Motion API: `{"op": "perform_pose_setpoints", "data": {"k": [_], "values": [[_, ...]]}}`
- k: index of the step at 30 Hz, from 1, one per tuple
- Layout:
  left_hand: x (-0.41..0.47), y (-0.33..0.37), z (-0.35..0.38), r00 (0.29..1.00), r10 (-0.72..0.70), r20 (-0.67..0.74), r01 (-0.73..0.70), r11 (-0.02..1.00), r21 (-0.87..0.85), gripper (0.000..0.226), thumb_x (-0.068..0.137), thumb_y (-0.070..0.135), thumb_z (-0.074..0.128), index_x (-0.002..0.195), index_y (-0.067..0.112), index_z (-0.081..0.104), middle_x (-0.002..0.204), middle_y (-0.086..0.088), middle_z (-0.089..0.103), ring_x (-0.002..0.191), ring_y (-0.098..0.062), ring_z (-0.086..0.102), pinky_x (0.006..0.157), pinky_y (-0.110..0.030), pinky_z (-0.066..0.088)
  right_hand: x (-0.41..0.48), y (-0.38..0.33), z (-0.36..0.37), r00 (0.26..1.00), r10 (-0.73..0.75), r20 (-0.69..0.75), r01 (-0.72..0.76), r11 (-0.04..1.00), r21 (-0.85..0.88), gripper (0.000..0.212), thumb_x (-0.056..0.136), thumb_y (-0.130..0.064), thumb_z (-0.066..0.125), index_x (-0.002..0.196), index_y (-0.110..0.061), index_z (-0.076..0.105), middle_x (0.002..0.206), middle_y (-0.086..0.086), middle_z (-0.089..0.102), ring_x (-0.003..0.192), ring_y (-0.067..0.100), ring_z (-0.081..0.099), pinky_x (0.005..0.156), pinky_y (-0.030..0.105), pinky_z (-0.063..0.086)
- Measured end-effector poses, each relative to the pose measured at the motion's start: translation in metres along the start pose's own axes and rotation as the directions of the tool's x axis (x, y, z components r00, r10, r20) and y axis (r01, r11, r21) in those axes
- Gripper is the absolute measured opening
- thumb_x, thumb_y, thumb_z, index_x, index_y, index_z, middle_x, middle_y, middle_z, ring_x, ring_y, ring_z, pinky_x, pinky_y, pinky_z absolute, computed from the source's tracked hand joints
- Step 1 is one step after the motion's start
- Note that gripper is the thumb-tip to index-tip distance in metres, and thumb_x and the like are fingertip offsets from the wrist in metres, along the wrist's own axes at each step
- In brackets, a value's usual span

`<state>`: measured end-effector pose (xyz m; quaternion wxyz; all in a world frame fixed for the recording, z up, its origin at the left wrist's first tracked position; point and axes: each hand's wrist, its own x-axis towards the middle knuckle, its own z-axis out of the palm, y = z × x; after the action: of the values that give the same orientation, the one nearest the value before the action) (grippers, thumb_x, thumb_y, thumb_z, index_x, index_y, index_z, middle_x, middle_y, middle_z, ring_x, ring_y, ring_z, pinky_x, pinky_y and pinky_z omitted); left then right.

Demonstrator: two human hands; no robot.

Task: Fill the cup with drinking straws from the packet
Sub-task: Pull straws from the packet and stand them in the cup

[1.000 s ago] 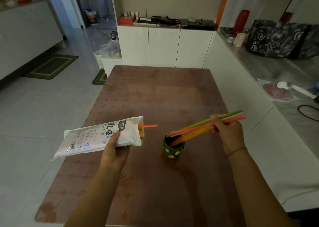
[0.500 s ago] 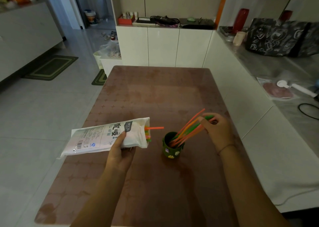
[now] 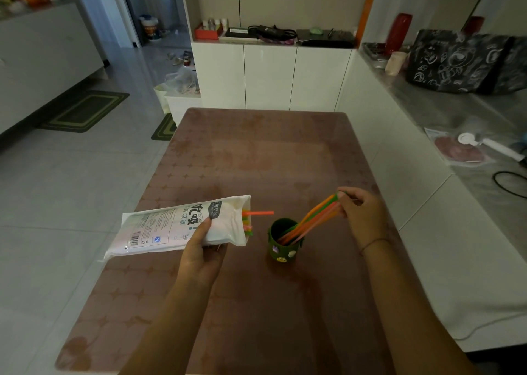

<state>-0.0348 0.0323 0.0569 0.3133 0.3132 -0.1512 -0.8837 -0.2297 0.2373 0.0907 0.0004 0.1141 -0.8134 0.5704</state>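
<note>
Moved: your right hand (image 3: 362, 212) has come down toward the cup (image 3: 285, 244), so the straws (image 3: 313, 217), which slanted above the rim a second ago, now have their lower ends inside it; your left hand (image 3: 199, 257) has brought the packet (image 3: 176, 226) a little closer to the cup.
Right hand: your fingers are curled round the upper ends of the straws, pinching the bundle together as it leans out of the cup toward you and to the right.
Left hand: you grip the packet from below near its open end, thumb on the printed face, and hold it lifted off the surface (image 3: 256, 160).
Packet: white, lying almost level, mouth facing the cup and just beside it; coloured tips show in the mouth and one orange straw (image 3: 261, 212) pokes out toward the cup.
Cup: dark green with small stickers, upright on the surface between your hands.
Surface: brownish-pink with a faint star pattern and a glossy sheen; only the cup stands on it.
Room: white cabinets (image 3: 271, 77) stand beyond the far edge. On your right a grey side surface (image 3: 456, 112) carries a black bag (image 3: 462, 60) and a red bottle (image 3: 397, 33). On your left a pale tiled floor (image 3: 71, 189) has a green mat (image 3: 85, 110).
</note>
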Motion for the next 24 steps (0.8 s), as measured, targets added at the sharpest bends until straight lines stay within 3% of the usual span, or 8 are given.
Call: {"op": "perform_pose_setpoints", "data": {"k": [2,7,12,16,18,20,22,24], "values": [[0.000,0.000,0.001,1.000,0.001,0.005,-0.001,1.000,-0.005,0.034,0.085,0.002,0.061,0.112,0.021,0.052,0.087,-0.001,0.077,0.098,-0.021,0.068,0.076,-0.039,0.059,0.000,-0.003,-0.003,0.999,-0.035,-0.023,0.034,0.998,-0.059,0.017,0.087,-0.017,0.059,0.097,-0.008,0.070,0.072,0.010,0.061,0.056,0.001,0.056,0.056,0.016,0.044],[0.001,0.000,0.006,1.000,-0.002,0.020,0.002,1.000,-0.003,0.041,0.082,0.003,0.063,0.117,0.020,0.052,0.093,-0.002,0.076,0.099,-0.021,0.068,0.077,-0.038,0.059,0.001,-0.001,-0.004,0.999,-0.045,0.017,0.047,0.989,-0.137,0.021,0.087,-0.017,0.059,0.098,-0.005,0.072,0.092,0.017,0.068,0.086,0.027,0.061,0.073,0.028,0.044],[-0.002,0.000,0.011,0.999,0.001,0.055,0.000,1.000,-0.018,0.047,0.078,0.003,0.065,0.119,0.021,0.052,0.099,-0.001,0.075,0.097,-0.019,0.070,0.070,-0.035,0.060,-0.002,-0.009,-0.006,1.000,-0.004,-0.026,0.002,0.997,-0.071,0.022,0.088,-0.014,0.058,0.106,-0.008,0.068,0.092,0.012,0.066,0.080,0.017,0.055,0.062,0.012,0.041],[-0.001,0.002,0.014,0.996,0.028,0.087,-0.027,1.000,-0.005,0.049,0.078,0.003,0.064,0.121,0.021,0.052,0.106,-0.002,0.073,0.103,-0.020,0.068,0.081,-0.039,0.058,-0.010,-0.033,-0.009,0.982,-0.097,-0.161,0.092,0.995,-0.041,0.019,0.087,-0.012,0.057,0.102,-0.008,0.067,0.092,0.007,0.061,0.076,0.015,0.051,0.059,-0.001,0.037],[-0.002,0.002,0.016,0.994,0.037,0.107,-0.040,0.999,0.023,0.039,0.085,0.002,0.059,0.118,0.022,0.053,0.103,-0.001,0.073,0.101,-0.019,0.068,0.084,-0.039,0.056,-0.022,-0.047,0.001,0.985,-0.142,-0.100,0.146,0.989,0.037,0.015,0.087,-0.011,0.057,0.097,-0.012,0.068,0.090,0.004,0.063,0.073,0.008,0.055,0.063,0.002,0.040],[-0.003,0.002,0.020,0.990,0.048,0.135,-0.054,0.997,0.046,0.033,0.088,0.002,0.056,0.115,0.022,0.054,0.103,0.000,0.072,0.101,-0.018,0.067,0.086,-0.039,0.055,-0.038,-0.053,0.020,0.989,-0.141,0.035,0.133,0.974,0.183,0.014,0.089,-0.013,0.055,0.094,-0.021,0.066,0.092,0.000,0.066,0.080,0.010,0.062,0.073,0.018,0.049],[-0.005,0.002,0.023,0.985,0.057,0.160,-0.069,0.995,0.076,0.033,0.089,0.002,0.056,0.114,0.023,0.055,0.103,0.000,0.073,0.100,-0.018,0.067,0.086,-0.039,0.054,-0.053,-0.053,0.044,0.979,-0.080,0.190,0.023,0.958,0.285,0.016,0.092,-0.021,0.052,0.098,-0.030,0.064,0.102,-0.006,0.066,0.099,0.015,0.063,0.088,0.030,0.050],[-0.005,0.001,0.025,0.980,0.074,0.183,-0.097,0.988,0.121,0.037,0.087,0.002,0.058,0.117,0.023,0.054,0.110,-0.002,0.071,0.103,-0.019,0.067,0.088,-0.041,0.054,-0.067,-0.049,0.068,0.940,0.088,0.330,-0.224,0.887,0.404,0.018,0.094,-0.028,0.047,0.106,-0.032,0.061,0.115,-0.007,0.062,0.115,0.014,0.056,0.102,0.035,0.043]]}}
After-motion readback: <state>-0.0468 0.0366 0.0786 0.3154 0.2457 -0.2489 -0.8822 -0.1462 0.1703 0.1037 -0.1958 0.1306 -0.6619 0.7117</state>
